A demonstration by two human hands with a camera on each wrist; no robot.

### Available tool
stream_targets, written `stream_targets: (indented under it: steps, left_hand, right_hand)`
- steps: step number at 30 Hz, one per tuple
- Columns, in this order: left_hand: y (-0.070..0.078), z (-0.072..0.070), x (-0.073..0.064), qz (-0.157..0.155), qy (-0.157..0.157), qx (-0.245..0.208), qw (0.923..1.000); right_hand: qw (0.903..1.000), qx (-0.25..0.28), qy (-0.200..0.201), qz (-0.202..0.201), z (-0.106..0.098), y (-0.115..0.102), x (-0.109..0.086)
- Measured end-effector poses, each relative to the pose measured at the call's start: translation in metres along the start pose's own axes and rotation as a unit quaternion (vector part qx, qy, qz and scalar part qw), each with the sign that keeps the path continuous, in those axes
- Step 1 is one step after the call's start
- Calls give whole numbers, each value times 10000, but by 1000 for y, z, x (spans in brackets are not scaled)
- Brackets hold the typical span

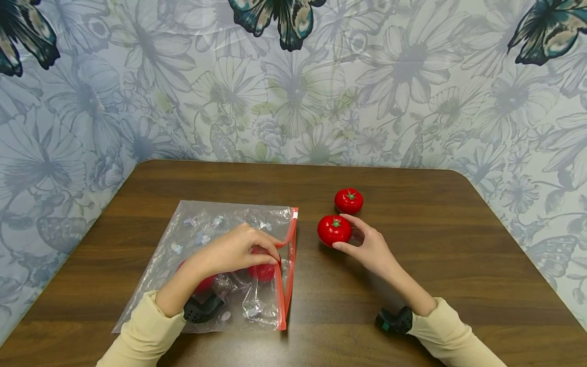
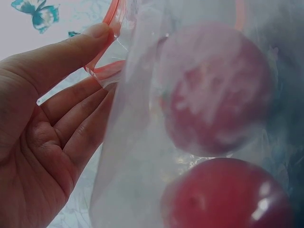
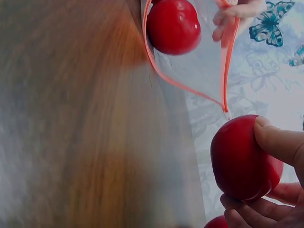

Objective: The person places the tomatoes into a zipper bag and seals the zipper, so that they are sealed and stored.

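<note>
A clear zip bag [image 1: 158, 275] with a red-orange zip edge [image 1: 281, 300] lies flat on the table, its mouth facing right. My left hand [image 1: 234, 250] pinches the upper lip of that edge between thumb and fingers, and the mouth gapes. Inside the bag are two red tomatoes, one [image 1: 263, 272] near the mouth and another [image 1: 204, 284] under my left forearm. To the right of the bag, my right hand [image 1: 371, 250] grips a glossy red tomato [image 1: 332, 232] with a green stem top. Just behind it sits another tomato [image 1: 348, 202] on the table.
The brown wooden table [image 1: 412, 204] has rounded far corners. Behind it hangs a flowered cloth [image 1: 298, 102] with butterflies. A dark wrist camera [image 1: 202, 308] on my left arm rests over the bag, and another [image 1: 394, 321] sits at my right wrist.
</note>
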State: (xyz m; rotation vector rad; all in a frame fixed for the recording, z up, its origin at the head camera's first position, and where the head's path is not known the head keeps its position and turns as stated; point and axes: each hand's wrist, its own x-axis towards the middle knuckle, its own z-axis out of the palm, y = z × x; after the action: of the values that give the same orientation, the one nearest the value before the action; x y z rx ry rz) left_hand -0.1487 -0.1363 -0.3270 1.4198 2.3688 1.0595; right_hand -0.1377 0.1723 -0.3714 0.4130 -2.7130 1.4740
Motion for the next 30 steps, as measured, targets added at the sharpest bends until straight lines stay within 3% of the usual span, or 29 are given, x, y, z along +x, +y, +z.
stream_targets:
  steps: [18, 30]
  left_hand:
    - [-1, 0, 2, -13, 29, 75, 10000]
    - [-1, 0, 8, -31, 75, 73, 9999]
  right_hand:
    - [9982, 119, -379, -460, 19, -9, -4]
    - [9969, 119, -655, -421, 24, -8, -1]
